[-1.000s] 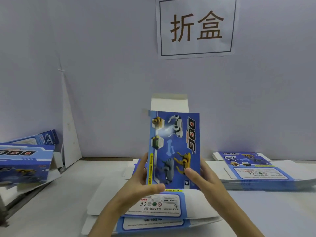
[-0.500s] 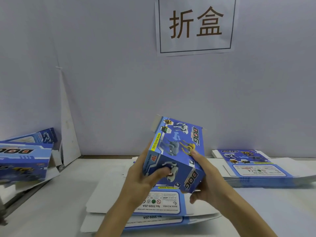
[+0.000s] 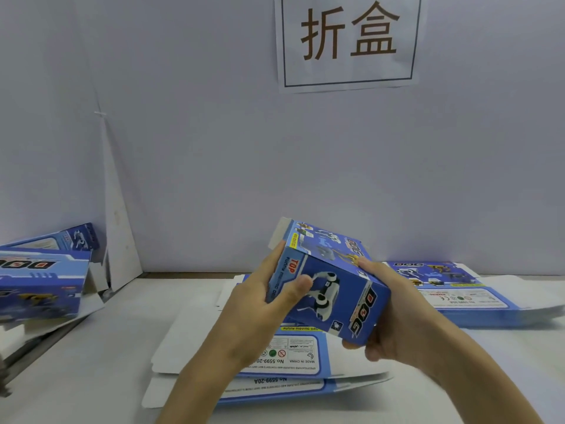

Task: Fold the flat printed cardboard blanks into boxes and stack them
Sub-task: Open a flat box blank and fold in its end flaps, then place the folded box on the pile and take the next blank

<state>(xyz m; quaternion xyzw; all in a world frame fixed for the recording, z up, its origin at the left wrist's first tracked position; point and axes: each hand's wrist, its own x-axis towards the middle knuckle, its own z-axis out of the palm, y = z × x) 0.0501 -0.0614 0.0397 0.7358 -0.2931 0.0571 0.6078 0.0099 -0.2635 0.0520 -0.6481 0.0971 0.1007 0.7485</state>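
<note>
Clasping the tilted DOG box [image 3: 336, 289]: left hand [image 3: 260, 304] curled round its side, right hand [image 3: 397, 310] cupping the near end, likely steadying it to tuck the open white flap [image 3: 279, 232].

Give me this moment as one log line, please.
step: shaping box | left hand: grips its left edge | right hand: grips its right end | flat blanks: stacked beneath | folded boxes: far left

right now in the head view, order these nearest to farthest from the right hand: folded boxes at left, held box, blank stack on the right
1. Held box, gripped in the right hand.
2. Blank stack, lying just right of it.
3. Folded boxes, at the far left.
</note>
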